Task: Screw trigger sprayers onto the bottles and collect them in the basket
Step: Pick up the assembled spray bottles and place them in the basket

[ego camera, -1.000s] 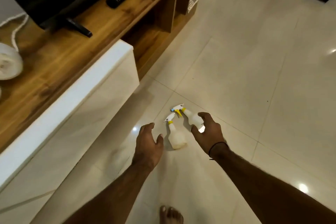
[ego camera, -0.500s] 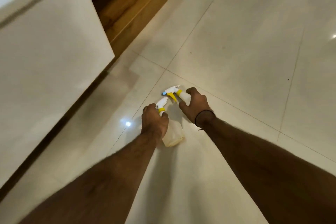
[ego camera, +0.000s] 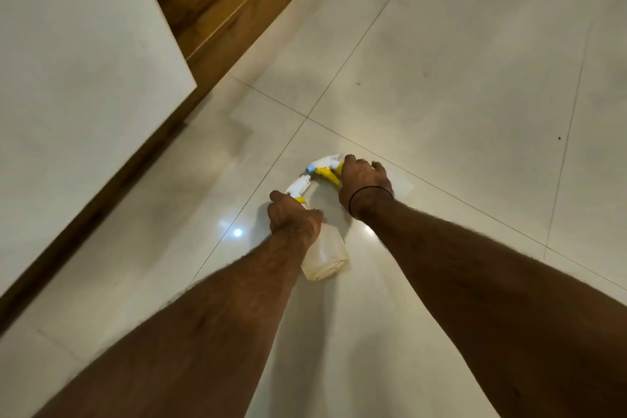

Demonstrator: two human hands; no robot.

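Note:
Two white spray bottles with white and yellow trigger sprayers lie on the tiled floor. My left hand [ego camera: 294, 218] is closed around the neck of the near bottle [ego camera: 324, 256], whose translucent body points toward me and whose sprayer head [ego camera: 298, 187] sticks out beyond my fingers. My right hand [ego camera: 364, 180] is wrapped over the far bottle, hiding its body; only its sprayer head [ego camera: 324, 166] with blue nozzle tip and yellow trigger shows. No basket is in view.
A white cabinet front [ego camera: 78, 78] stands close on the left, with a wooden shelf base [ego camera: 217, 10] behind it. Glossy pale floor tiles [ego camera: 458, 78] stretch to the right and ahead.
Both hands came down from hovering open above the bottles and closed on them. The view dropped lower and closer to the floor.

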